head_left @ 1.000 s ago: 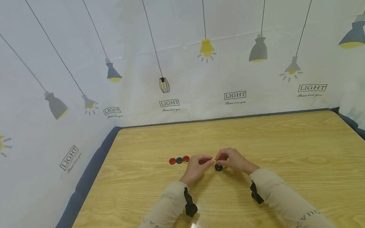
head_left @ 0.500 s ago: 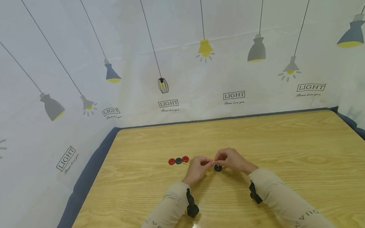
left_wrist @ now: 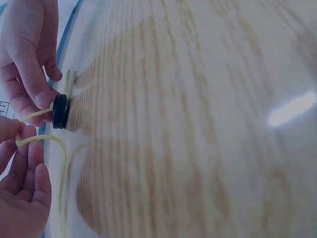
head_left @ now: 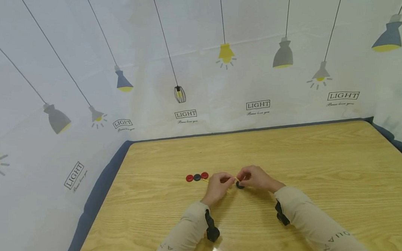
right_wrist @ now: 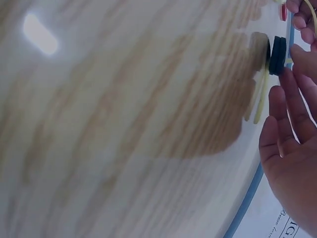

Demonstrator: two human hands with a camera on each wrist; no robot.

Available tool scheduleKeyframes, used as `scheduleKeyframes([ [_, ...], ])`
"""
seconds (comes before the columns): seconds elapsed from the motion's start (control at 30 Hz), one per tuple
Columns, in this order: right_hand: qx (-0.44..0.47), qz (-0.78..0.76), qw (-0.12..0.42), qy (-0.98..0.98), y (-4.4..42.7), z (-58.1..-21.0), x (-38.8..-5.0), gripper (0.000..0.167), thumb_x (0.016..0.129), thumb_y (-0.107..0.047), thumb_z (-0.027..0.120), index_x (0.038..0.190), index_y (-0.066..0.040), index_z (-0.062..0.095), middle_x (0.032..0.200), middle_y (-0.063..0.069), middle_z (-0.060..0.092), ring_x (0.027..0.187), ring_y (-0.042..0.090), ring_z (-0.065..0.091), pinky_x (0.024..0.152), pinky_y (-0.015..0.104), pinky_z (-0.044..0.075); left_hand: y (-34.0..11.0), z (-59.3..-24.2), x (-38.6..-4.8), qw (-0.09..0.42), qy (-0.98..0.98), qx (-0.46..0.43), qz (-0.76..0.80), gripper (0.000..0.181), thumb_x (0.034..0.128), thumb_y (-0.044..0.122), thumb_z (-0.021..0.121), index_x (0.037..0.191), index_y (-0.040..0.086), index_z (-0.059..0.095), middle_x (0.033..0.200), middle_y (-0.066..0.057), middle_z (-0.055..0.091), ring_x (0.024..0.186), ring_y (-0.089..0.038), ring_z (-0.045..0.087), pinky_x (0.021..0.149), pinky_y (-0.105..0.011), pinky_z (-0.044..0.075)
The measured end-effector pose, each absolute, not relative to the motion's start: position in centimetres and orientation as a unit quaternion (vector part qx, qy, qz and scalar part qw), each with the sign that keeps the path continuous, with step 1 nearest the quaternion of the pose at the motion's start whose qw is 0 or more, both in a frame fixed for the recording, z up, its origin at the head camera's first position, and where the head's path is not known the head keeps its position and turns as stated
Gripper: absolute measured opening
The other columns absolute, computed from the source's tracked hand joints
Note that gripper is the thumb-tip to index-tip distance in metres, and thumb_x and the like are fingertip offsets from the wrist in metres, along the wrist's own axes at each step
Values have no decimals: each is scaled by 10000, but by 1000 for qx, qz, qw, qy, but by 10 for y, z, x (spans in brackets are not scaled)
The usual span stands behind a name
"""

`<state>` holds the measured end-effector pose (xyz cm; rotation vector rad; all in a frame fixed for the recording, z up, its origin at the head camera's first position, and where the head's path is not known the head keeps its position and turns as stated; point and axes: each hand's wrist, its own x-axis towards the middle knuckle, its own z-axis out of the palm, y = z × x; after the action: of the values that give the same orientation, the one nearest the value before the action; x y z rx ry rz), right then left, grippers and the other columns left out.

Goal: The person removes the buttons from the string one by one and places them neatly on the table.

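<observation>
A yellow cord (left_wrist: 62, 163) is pinched between the thumb and fingertips of the left hand (head_left: 216, 188) (left_wrist: 25, 198). From there it runs to a dark round disc (head_left: 240, 185) (left_wrist: 59, 111) (right_wrist: 278, 55), which looks like two thin layers in both wrist views. The thumb and a finger of the right hand (head_left: 257, 177) (right_wrist: 292, 144) hold the disc at its edge, partly covering it in the head view. Lengths of cord also show on the disc's other side in the wrist views. Where the cord passes through or around the disc is hidden.
Left of the hands, two red discs (head_left: 189, 178) (head_left: 204, 175) and a dark disc (head_left: 197, 177) lie in a row on the wooden table (head_left: 156, 213). A curtain (head_left: 223, 85) printed with lamps stands behind the table's far edge.
The right hand's fingertips have moved down from the cord above the dark disc to the disc itself. The left hand has stayed nearly in place, still pinching the cord.
</observation>
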<state>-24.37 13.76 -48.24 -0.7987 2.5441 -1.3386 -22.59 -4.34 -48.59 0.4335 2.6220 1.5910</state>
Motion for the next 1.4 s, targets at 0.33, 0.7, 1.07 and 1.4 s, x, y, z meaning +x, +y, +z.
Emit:
scheduleKeyframes([
  [0.33, -258, -434, 100, 857, 136, -486, -242, 164, 771, -43, 656, 925, 9, 634, 867, 75, 629, 760, 155, 577, 669, 294, 470, -46, -489, -227, 28, 843, 121, 524, 131, 842, 141, 605, 828, 34, 678, 743, -5, 643, 642, -33, 531, 593, -187, 430],
  [0.7, -263, -435, 116, 853, 135, -483, -242, 305, 747, -63, 695, 1023, 37, 613, 966, 127, 615, 860, 239, 578, 737, 350, 468, -46, -490, -227, 15, 833, 107, 543, 160, 841, 193, 604, 832, 53, 680, 747, 8, 636, 686, -62, 550, 616, -221, 444],
  [1.07, -296, -409, 90, 859, 131, -489, -243, 229, 703, -26, 699, 920, 1, 631, 811, 18, 582, 741, 143, 485, 655, 259, 411, -46, -493, -226, 41, 822, 76, 563, 147, 833, 145, 606, 848, 15, 673, 738, -12, 633, 655, -36, 525, 585, -189, 421],
  [1.4, -283, -420, 95, 857, 130, -487, -243, 223, 691, -38, 724, 875, -13, 602, 781, 20, 568, 695, 140, 497, 609, 247, 421, -48, -495, -226, 37, 816, 64, 573, 149, 822, 136, 622, 853, -3, 667, 763, -71, 643, 669, -61, 525, 588, -205, 414],
])
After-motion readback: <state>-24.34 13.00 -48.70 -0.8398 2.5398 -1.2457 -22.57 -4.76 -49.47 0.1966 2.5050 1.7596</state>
